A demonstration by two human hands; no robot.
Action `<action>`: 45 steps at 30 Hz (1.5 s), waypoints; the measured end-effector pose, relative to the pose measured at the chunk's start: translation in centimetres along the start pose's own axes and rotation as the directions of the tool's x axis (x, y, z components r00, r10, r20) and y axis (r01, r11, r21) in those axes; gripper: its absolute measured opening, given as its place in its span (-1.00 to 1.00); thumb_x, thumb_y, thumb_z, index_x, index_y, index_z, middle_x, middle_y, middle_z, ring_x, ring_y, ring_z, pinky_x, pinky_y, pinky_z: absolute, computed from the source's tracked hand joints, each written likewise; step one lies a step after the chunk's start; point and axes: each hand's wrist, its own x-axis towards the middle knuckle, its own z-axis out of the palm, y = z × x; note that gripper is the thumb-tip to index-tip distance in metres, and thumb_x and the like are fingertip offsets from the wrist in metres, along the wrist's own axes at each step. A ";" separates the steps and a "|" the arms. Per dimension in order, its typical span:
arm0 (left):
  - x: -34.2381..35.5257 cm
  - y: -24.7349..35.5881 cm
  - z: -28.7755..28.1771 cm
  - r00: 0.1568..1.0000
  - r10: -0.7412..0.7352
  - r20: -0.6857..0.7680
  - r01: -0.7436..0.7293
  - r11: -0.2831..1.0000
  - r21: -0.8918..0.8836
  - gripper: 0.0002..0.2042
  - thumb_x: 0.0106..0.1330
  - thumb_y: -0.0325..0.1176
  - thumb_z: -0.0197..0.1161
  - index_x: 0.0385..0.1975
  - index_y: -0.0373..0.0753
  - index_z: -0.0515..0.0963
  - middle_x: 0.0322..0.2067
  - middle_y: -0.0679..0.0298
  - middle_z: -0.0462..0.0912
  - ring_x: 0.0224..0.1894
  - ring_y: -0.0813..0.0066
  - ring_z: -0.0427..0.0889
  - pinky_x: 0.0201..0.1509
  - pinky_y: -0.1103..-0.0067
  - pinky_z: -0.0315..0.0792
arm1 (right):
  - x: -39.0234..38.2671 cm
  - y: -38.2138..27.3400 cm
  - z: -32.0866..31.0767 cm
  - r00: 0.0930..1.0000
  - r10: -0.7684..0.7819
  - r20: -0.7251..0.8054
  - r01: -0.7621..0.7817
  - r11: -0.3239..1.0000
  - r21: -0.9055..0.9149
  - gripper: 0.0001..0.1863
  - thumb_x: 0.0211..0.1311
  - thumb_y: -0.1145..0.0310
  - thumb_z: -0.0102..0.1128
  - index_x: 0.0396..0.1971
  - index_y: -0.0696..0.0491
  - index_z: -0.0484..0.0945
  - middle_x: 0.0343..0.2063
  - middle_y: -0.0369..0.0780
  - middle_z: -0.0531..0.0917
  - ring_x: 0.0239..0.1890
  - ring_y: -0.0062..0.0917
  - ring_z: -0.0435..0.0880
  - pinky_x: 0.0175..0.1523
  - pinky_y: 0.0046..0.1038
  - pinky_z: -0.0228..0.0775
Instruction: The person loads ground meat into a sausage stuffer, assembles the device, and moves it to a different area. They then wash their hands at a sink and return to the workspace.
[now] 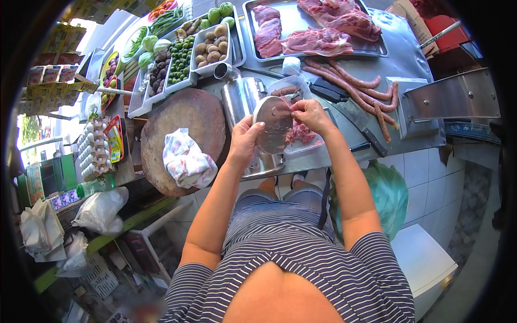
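Observation:
My left hand [245,137] grips the left side of a round metal disc [269,129], smeared with meat bits. At its right edge, my right hand [307,113] has its fingers pinched; what lies between them is too small to make out. Behind the disc stands a steel cylinder [234,105] on the metal table [347,132]. A clear plastic container with ground meat [301,132] sits partly under my hands. Long sausages [363,94] lie to the right, beside knives [358,126]. On the left, a crumpled stained cloth [188,159] rests on a round wooden block [156,124].
A tray of raw meat [331,40] is at the back. Crates of limes and other produce [180,64] fill the back left, with egg trays [94,145] below them. A metal panel [452,97] borders the right side; a green plastic bag [390,199] is under the table's edge.

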 end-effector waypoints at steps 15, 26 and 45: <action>-0.4 -0.5 0.4 1.000 0.000 0.012 0.000 0.999 0.034 -0.76 0.33 -0.44 0.12 -0.05 -0.35 0.49 -0.24 0.29 0.64 -0.25 0.65 0.59 -0.13 0.66 0.50 | -0.9 0.1 0.9 0.995 -0.080 -0.058 0.060 0.959 -0.278 -0.86 0.01 0.45 0.10 -0.46 0.21 0.56 -0.55 -0.07 0.60 -0.46 -0.41 0.59 -0.26 -0.38 0.44; -0.8 -1.5 0.5 0.999 0.011 -0.052 -0.012 1.000 -0.019 -0.77 0.34 -0.46 0.09 -0.06 -0.37 0.49 -0.25 0.26 0.64 -0.26 0.63 0.61 -0.15 0.65 0.52 | -1.5 1.6 1.2 0.995 -0.068 -0.075 0.050 0.973 -0.225 -0.87 0.03 0.45 0.11 -0.48 0.21 0.54 -0.64 -0.14 0.57 -0.54 -0.52 0.54 -0.37 -0.43 0.41; 3.3 -3.4 -0.9 0.979 -0.009 -0.205 -0.042 0.969 -0.243 -0.84 0.31 -0.48 0.11 -0.14 -0.32 0.48 -0.29 0.23 0.63 -0.30 0.50 0.64 -0.19 0.56 0.58 | -5.3 -3.3 5.0 0.788 -0.532 -0.309 0.515 0.845 -0.142 -0.81 -0.02 0.65 0.12 -0.36 0.20 0.64 -0.30 -0.10 0.65 -0.22 -0.25 0.64 -0.06 -0.39 0.49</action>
